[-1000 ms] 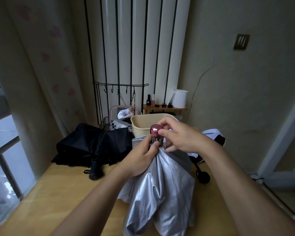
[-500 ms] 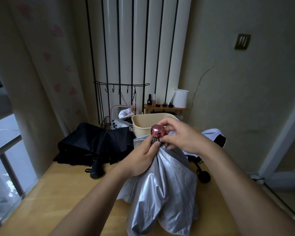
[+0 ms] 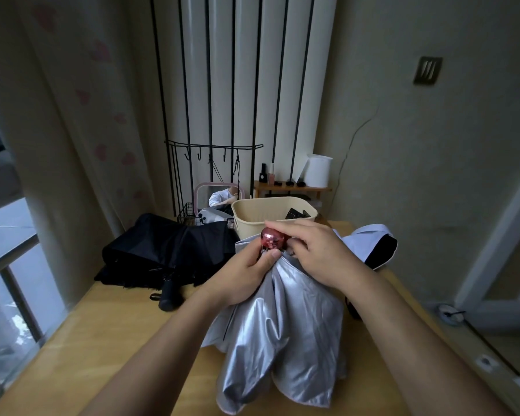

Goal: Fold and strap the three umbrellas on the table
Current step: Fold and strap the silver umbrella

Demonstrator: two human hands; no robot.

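Wooden table [image 3: 102, 340]; beige bin [image 3: 252, 212], contents unclear, behind silver umbrella [image 3: 282, 340]; black umbrella [image 3: 162, 244] left.

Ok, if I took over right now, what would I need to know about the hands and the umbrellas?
Left hand: grips the gathered cloth of the shiny silver fabric umbrella, just below its top.
Right hand: fingers curled round that umbrella's pink glittery round knob.
The silver cloth hangs loose onto the light wooden table, not strapped.
The black fabric umbrella lies loose at far left. The white-and-black umbrella lies behind the right hand, partly hidden.
Done: none looks strapped.
Left: fold and strap all three.
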